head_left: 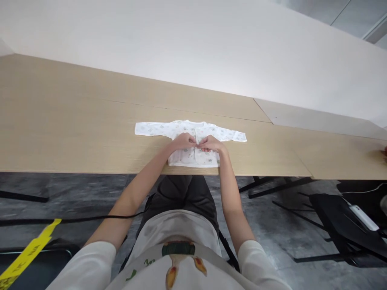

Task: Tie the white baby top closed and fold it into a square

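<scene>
A small white long-sleeved baby shirt (193, 158) with a faint scattered print lies flat, its sleeves spread to both sides and its neckline away from me. My left hand (184, 141) is closed in a pinch on the shirt's front, just left of the opening edge. Against it, my right hand (211, 143) pinches the front edge from the other side, fingers curled under. The fingertips of both hands meet at the middle of the chest. Whatever fastening may lie between them is hidden by the fingers.
The shirt rests on a light wooden table (75, 121), close to its near edge. A white partition (181, 48) rises behind. Below right stands a black folding chair (329, 213) with a white device (363, 217). At lower left hang a black cable (90, 218) and a yellow tag (33, 249).
</scene>
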Demonstrator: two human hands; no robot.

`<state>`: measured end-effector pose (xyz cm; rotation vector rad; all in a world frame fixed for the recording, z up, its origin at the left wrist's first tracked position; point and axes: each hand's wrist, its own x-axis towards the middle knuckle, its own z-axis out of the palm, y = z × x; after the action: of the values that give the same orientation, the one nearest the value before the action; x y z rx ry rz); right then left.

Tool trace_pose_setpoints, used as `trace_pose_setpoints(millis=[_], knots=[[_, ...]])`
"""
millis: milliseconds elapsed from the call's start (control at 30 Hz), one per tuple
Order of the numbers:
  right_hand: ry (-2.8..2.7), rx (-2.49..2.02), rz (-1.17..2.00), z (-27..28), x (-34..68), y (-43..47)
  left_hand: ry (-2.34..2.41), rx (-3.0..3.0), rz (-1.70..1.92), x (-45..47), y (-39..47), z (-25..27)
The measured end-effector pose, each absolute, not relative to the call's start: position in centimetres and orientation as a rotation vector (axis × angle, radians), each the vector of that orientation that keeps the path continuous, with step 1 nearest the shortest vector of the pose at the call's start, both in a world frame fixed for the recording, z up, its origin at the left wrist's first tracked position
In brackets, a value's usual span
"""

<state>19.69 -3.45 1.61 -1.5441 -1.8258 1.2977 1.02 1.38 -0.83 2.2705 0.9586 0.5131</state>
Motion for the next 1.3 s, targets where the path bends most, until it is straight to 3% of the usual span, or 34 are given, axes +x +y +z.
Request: trace_pose_setpoints(millis=[700, 900, 1133, 1300], knots=[[-1.631, -1.457, 1.447, 2.3, 19.5, -3.9, 0.937, 2.103, 0.556, 1.2, 0.9, -0.1], [-1.691, -1.598, 1.339, 1.7, 19.3, -3.4, 0.900, 2.122, 0.507, 1.2, 0.9, 0.0], [-1.614, -1.504, 1.378, 2.9, 21.8, -4.1, 1.228, 2.151, 0.815, 0.6, 2.2, 0.0], [-1.492, -1.729, 1.032, 3.4, 20.1, -1.0, 1.418, 2.133, 0.837, 2.3, 4.7, 0.4]])
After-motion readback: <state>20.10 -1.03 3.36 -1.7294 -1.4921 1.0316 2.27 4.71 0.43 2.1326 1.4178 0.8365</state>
